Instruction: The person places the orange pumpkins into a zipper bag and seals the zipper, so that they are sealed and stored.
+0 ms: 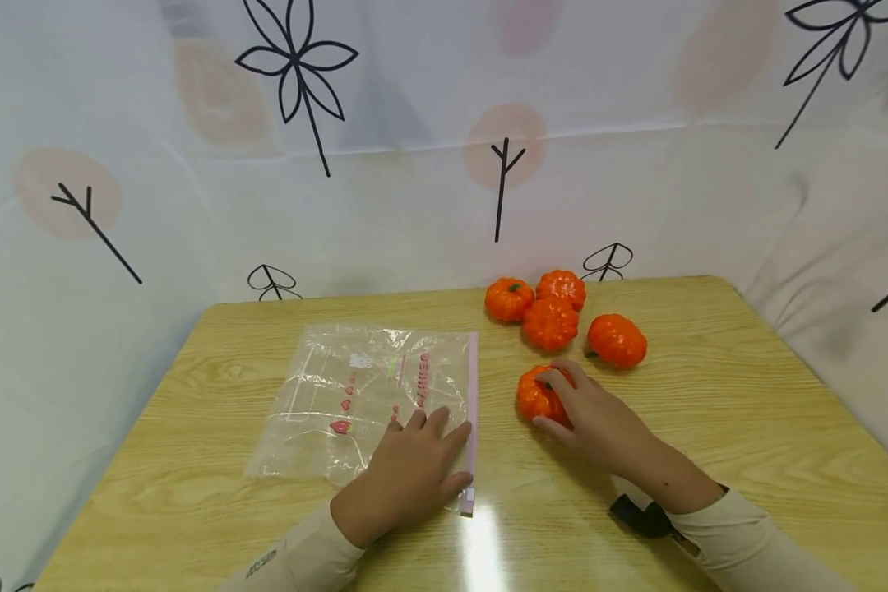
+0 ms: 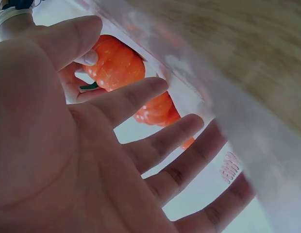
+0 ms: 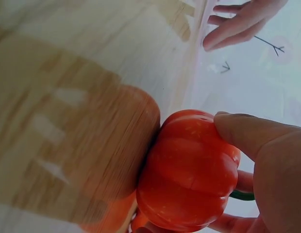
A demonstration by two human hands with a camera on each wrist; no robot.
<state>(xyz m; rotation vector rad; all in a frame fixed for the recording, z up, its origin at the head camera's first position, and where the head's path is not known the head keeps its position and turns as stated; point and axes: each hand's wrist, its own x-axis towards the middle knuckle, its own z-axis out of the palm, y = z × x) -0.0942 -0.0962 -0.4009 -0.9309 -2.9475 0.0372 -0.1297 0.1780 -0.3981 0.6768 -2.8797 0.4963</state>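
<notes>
My right hand (image 1: 599,423) grips a small orange pumpkin (image 1: 536,395) on the table, thumb on its near side and fingers over the top. In the right wrist view the pumpkin (image 3: 189,170) appears large, its green stem pointing toward the palm. To the left lies a flat clear zip bag (image 1: 311,403) with pink lettering, strawberry and heart prints, and a pink slider strip along its right edge. My left hand (image 1: 410,469) rests on the bag's lower right part, fingers spread, near the slider. In the left wrist view that hand's palm (image 2: 82,160) shows with straight fingers.
Behind the gripped pumpkin, three orange pumpkins (image 1: 551,323) cluster near the table's back edge. Another pumpkin (image 1: 617,340) lies on its side to their right. A black object (image 1: 644,518) is partly under my right forearm. A patterned white cloth (image 1: 414,205) hangs behind the wooden table (image 1: 747,395).
</notes>
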